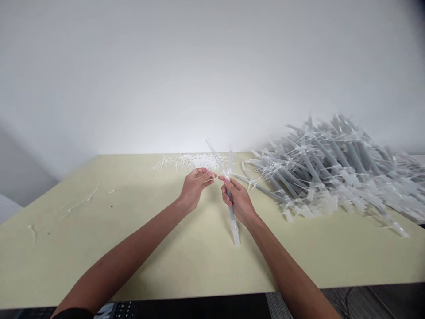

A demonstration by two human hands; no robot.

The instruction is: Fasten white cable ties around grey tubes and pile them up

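Note:
My right hand (pixel 238 200) is wrapped round a grey tube (pixel 231 212) held upright at a slight tilt. Two clear plastic branches (pixel 215 153) spread from its top in a Y, and a clear sleeve (pixel 235 235) covers its lower end. Just to the left, my left hand (pixel 195 188) has its thumb and fingers pinched together near the joint of the Y. A small pale strip, seemingly the end of a cable tie (pixel 213 177), shows at those fingertips; much of it is hidden. The fingertips of both hands nearly meet.
A big heap of similar grey tubes with clear ends (pixel 318 168) covers the table's right side. Loose white cable ties (pixel 195 161) lie in a pile at the back by the wall (pixel 166 79). A few tie scraps (pixel 79 204) lie on the left of the table (pixel 159 266).

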